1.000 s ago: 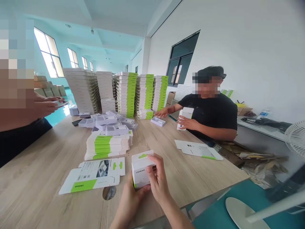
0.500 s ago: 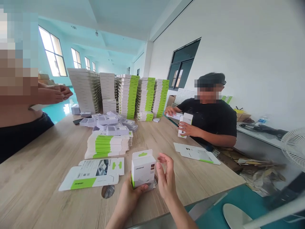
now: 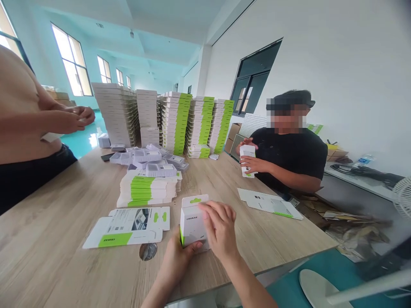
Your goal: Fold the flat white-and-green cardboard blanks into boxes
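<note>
A small white carton box (image 3: 192, 226) with a green hanger tab stands upright near the front of the table. My left hand (image 3: 183, 253) grips its lower left side, thumb across the front. At the upper right corner, my right hand (image 3: 220, 226) closes its bent fingers over the top edge and hides that side of the carton. Left of it lies a flat unfolded carton (image 3: 112, 235), printed white and green. Behind that sits a pile of flat cartons (image 3: 141, 192), with purple-white plastic trays (image 3: 160, 170) heaped at its back.
Tall stacks of finished boxes (image 3: 176, 124) line the far table edge. Across the right side, a co-worker in black (image 3: 289, 158) holds another white box (image 3: 248, 160), near a flat carton (image 3: 269, 204). Another person (image 3: 28, 115) stands at left. A fan (image 3: 403, 196) is at right.
My right hand has moved in from beside the box onto its upper right corner. My left hand keeps its grip. The co-worker's two hands have come together around their box.
</note>
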{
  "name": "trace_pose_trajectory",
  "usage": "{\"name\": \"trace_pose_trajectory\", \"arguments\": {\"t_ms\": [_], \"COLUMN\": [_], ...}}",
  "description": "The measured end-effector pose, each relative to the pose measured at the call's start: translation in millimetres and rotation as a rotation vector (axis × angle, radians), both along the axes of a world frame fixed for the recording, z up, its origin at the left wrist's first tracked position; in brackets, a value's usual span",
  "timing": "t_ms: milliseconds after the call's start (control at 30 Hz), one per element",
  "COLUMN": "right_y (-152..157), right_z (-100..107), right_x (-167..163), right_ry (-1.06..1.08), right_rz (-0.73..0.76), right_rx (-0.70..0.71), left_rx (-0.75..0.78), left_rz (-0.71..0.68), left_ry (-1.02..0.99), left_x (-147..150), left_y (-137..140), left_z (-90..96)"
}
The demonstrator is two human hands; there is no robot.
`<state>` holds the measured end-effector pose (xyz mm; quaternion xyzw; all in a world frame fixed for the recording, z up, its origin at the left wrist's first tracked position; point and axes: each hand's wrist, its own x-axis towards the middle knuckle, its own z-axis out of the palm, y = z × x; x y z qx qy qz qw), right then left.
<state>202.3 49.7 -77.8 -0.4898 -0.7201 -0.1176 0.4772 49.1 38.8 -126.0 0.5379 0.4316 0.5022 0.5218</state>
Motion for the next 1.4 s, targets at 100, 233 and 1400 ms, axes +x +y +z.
{"name": "trace_pose_trajectory", "arguments": {"t_ms": [100, 233, 1400], "right_y": [0, -13, 50], "right_z": [-9, -38, -67], "right_x": [12, -4, 50], "right_ry": [0.314, 0.568, 0.602], "right_rz": [-0.07, 0.025, -0.234], "right_rx": [-0.159, -0.42, -0.261], "left_rx": [-0.036, -0.057, 0.377], "left_rz": [0.037, 0.086, 0.133], "left_ry": [-0.01, -0.068, 1.104], "left_x": [0, -2, -209], "left_y": [0, -7, 43], "left_z": [-2.3, 0.1, -22.0]}}
